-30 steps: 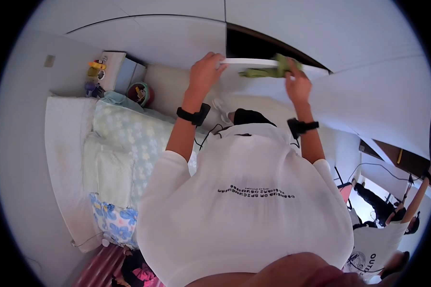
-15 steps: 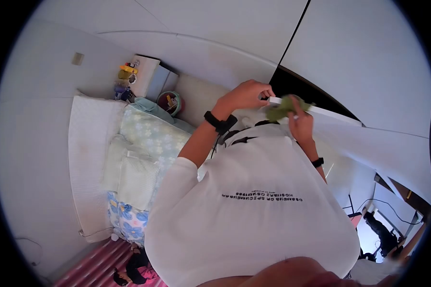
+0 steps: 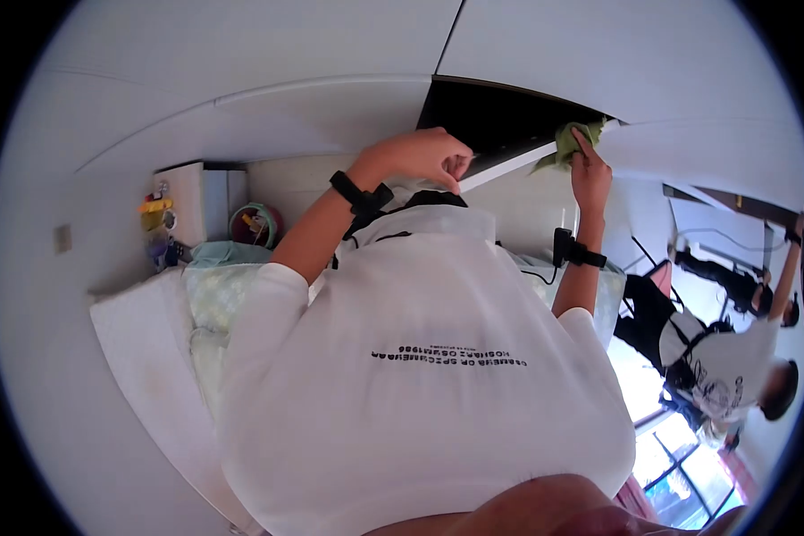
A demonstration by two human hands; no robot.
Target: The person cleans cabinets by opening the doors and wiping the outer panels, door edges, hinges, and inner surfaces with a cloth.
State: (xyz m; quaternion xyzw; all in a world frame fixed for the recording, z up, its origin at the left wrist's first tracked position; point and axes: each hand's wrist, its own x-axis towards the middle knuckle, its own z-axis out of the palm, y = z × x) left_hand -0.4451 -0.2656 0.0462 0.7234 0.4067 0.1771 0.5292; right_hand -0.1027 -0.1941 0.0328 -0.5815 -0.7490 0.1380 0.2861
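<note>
The white cabinet door [image 3: 514,166] stands ajar, its pale edge slanting below a dark opening [image 3: 491,114]. At the near end of that edge, my left hand [image 3: 445,159] is closed with curled fingers on the door's corner. My right hand [image 3: 590,170] holds a crumpled green cloth [image 3: 565,147] against the far end of the edge, near the cabinet front, with its index finger stretched over the cloth. Black bands with small boxes sit on both wrists.
At the left are a small cabinet [image 3: 192,201] with bottles and items beside it, a bucket [image 3: 257,223] and a bed with a pale patterned cover [image 3: 213,299]. A person in a white shirt [image 3: 741,357] stands at the right, another in dark clothes beyond.
The door edge has swung to a steeper slant, showing more dark opening. My right hand and the cloth have moved along it toward the cabinet front. The whole view has turned.
</note>
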